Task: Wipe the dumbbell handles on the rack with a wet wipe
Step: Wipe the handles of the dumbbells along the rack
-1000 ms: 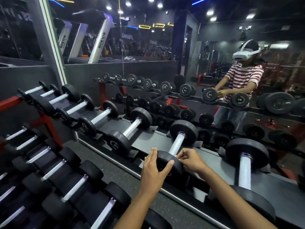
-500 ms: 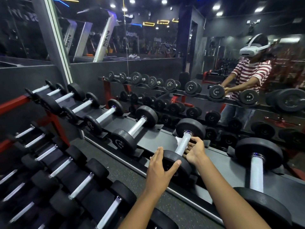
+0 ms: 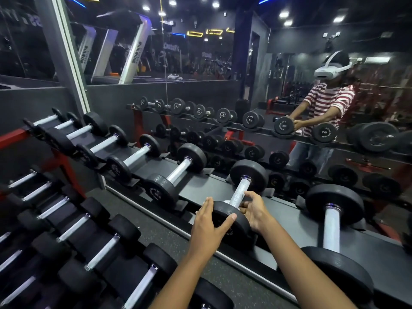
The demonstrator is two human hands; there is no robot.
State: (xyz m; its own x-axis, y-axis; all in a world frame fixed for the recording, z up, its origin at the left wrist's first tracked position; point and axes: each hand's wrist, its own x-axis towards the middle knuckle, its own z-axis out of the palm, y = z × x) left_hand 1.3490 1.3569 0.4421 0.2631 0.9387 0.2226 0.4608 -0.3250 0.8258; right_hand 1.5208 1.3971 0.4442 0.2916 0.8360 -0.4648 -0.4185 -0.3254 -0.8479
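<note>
The black round-headed dumbbell with a knurled silver metal handle (image 3: 238, 195) lies in a cradle on the upper shelf of the dark grey metal rack (image 3: 209, 187), its near head toward the camera. The right hand (image 3: 254, 210) curls around the lower end of that handle, just behind the near head (a scrap of white wet wipe (image 3: 227, 202) shows at the handle's left side). The left hand (image 3: 209, 224) lies spread over the near head, fingers straight, thumb across its face. More black dumbbells sit to either side, one just right (image 3: 332, 221) and one left (image 3: 176, 172). A wall mirror (image 3: 289, 97) behind the rack reflects the person.
</note>
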